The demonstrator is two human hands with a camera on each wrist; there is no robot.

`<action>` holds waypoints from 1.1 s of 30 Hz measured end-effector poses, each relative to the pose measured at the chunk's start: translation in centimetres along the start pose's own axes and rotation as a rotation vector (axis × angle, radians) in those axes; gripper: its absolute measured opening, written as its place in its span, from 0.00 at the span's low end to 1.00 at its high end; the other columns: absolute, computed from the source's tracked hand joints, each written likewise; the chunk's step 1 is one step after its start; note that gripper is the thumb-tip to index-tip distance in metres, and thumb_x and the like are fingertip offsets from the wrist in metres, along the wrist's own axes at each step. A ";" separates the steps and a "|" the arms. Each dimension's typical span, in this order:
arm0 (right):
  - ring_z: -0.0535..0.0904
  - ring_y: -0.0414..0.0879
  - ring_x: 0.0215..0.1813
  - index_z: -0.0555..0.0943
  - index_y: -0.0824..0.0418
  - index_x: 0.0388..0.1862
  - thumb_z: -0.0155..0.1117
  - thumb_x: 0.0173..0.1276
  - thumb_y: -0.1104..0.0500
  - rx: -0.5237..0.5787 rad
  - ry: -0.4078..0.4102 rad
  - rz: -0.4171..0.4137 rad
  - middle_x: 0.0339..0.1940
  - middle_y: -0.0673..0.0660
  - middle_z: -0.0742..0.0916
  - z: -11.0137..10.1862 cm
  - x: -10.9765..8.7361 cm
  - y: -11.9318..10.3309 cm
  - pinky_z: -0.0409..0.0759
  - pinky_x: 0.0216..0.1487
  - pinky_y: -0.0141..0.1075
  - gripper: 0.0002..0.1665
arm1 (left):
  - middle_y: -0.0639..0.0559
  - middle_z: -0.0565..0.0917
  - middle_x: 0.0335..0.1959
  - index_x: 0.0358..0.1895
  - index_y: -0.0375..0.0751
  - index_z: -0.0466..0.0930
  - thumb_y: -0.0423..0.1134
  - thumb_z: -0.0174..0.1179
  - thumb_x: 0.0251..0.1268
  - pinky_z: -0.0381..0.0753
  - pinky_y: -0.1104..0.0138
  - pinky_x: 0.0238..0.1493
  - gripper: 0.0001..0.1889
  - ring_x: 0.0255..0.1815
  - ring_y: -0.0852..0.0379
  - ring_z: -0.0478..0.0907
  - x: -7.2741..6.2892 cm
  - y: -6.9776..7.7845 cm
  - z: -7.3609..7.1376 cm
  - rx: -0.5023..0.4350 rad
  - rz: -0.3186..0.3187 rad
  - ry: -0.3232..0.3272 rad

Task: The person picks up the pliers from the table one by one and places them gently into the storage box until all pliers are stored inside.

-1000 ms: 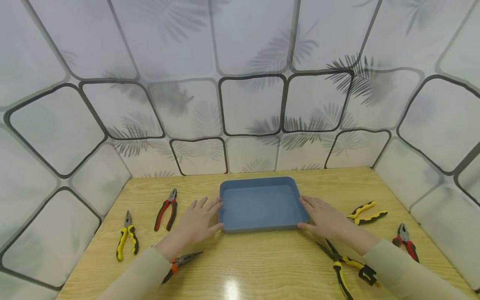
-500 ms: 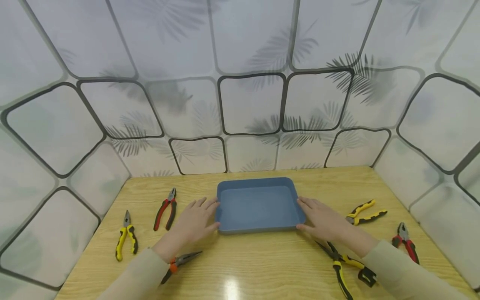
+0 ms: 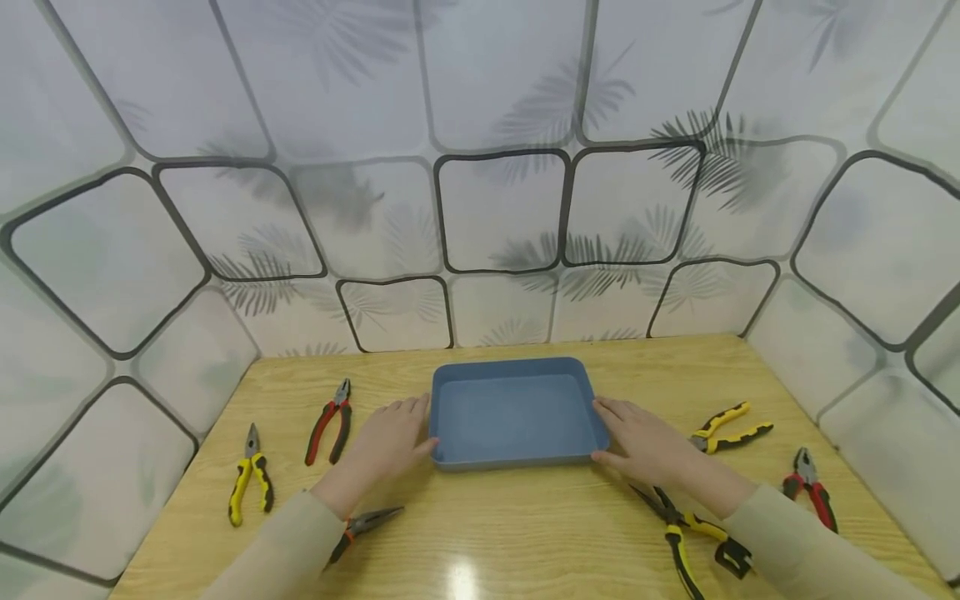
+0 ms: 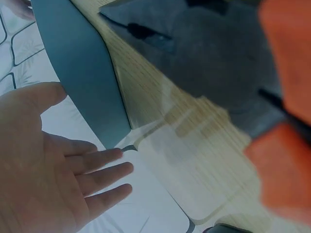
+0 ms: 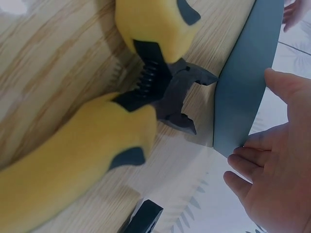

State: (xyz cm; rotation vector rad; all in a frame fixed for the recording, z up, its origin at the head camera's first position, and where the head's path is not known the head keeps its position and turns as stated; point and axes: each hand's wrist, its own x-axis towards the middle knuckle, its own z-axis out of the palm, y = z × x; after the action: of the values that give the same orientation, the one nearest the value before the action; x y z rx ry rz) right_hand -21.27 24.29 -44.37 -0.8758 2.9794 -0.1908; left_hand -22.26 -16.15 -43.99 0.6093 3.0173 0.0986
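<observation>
A shallow blue tray (image 3: 517,417) sits on the wooden table between both hands. My left hand (image 3: 393,437) is at its left end, fingers fairly straight; in the left wrist view the thumb touches the upper edge of the tray wall (image 4: 80,68). Opposite it, my right hand (image 3: 641,442) rests its thumb and fingertips against the right end, as the right wrist view confirms at the tray wall (image 5: 245,77). Beside the left forearm lie long-nose pliers (image 3: 375,521) with orange grips. Below the right forearm are yellow-and-black long-nose pliers (image 3: 670,515).
Red-handled pliers (image 3: 330,421) and yellow-handled long-nose pliers (image 3: 251,475) lie on the left. To the right are yellow-handled pliers (image 3: 727,425), red-handled pliers (image 3: 810,487) and a black-tipped yellow handle (image 3: 731,554). A patterned white wall (image 3: 502,308) stands behind the table (image 3: 510,533).
The tray has slid slightly left and a little toward the person, both hands moving along with it. My left hand's fingers have drawn closer together. The pliers stay put.
</observation>
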 end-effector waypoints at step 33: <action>0.70 0.70 0.78 0.64 0.72 0.81 0.66 0.77 0.40 0.022 -0.011 0.021 0.80 0.71 0.71 -0.1 -0.1 -0.2 0.72 0.75 0.62 0.49 | 0.30 0.79 0.61 0.69 0.26 0.70 0.51 0.62 0.75 0.77 0.45 0.70 0.33 0.65 0.35 0.78 3.1 1.3 0.8 0.062 -0.133 -0.035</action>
State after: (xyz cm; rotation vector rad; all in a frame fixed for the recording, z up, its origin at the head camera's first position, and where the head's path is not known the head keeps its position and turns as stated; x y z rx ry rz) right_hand -21.08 24.13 -44.23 -0.8402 2.9694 -0.2172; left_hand -24.51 -13.67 -44.84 0.4092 3.0262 -0.0125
